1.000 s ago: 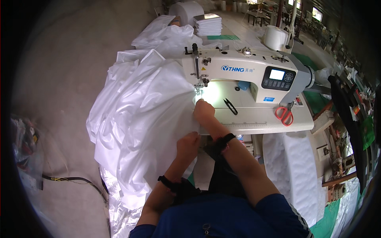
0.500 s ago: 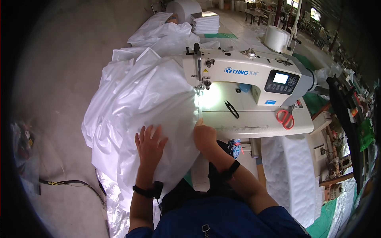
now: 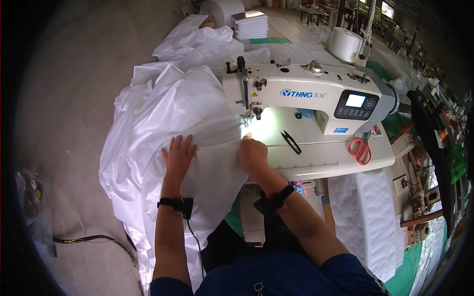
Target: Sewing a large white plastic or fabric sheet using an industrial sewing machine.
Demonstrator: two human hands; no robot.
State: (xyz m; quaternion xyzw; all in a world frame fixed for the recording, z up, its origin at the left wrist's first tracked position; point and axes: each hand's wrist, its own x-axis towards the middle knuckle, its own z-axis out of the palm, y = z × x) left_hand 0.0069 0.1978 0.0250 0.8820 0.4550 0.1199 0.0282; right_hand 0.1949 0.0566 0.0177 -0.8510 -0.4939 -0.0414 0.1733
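Note:
A big sheet of thin white fabric (image 3: pixel 163 113) is bunched over the left end of the sewing table and hangs toward the floor. My left hand (image 3: pixel 177 154) lies flat on it with the fingers spread. My right hand (image 3: pixel 253 154) presses the fabric's edge down just in front of the needle (image 3: pixel 245 121) of a white industrial sewing machine (image 3: pixel 306 96). A lamp lights the plate under the needle. Both wrists wear dark bands; a cable hangs from the left one.
Black thread snips (image 3: pixel 291 141) and red-handled scissors (image 3: pixel 360 150) lie on the machine bed (image 3: pixel 326 158). A large white thread cone (image 3: pixel 344 44) stands behind the machine. Stacked white fabric (image 3: pixel 250 23) lies beyond. A dark cable (image 3: pixel 89 240) runs on the floor at left.
My left hand slid left and up across the fabric and spread flat. My right hand drew back from the needle, then moved up toward it again.

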